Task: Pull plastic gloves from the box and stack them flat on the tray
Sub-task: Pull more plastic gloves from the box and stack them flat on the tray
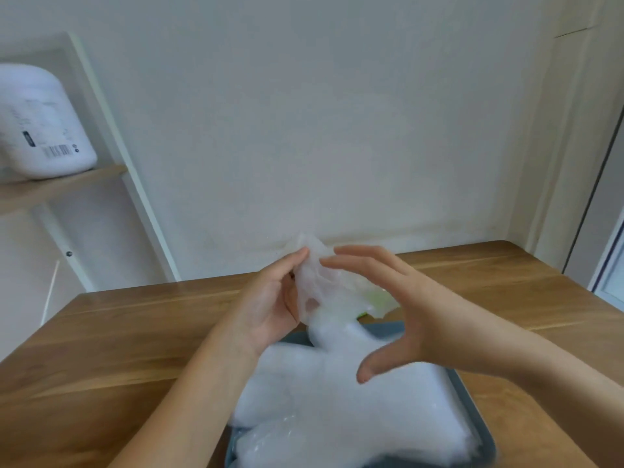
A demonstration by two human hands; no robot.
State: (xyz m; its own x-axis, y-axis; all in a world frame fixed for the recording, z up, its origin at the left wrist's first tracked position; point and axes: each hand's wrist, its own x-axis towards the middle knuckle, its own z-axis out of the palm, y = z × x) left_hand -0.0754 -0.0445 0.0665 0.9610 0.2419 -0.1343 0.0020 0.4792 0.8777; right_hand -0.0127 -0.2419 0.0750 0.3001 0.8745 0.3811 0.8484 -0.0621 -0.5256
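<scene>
Glove [312, 276] looks flimsy, slippery; our left hand [270, 305] pinches it, right hand [405, 315] spread at three o'clock; take opposite edges.

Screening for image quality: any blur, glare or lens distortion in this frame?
Head view: soft even light, no glare; right hand and the glove gripped by the left hand are motion-blurred; glove stack on the tray is washed out; wide-angle tilts the shelf upright.

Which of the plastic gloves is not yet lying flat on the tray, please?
The crumpled glove held up by the left hand over the table; the others lie flat in the stack on the tray.
</scene>
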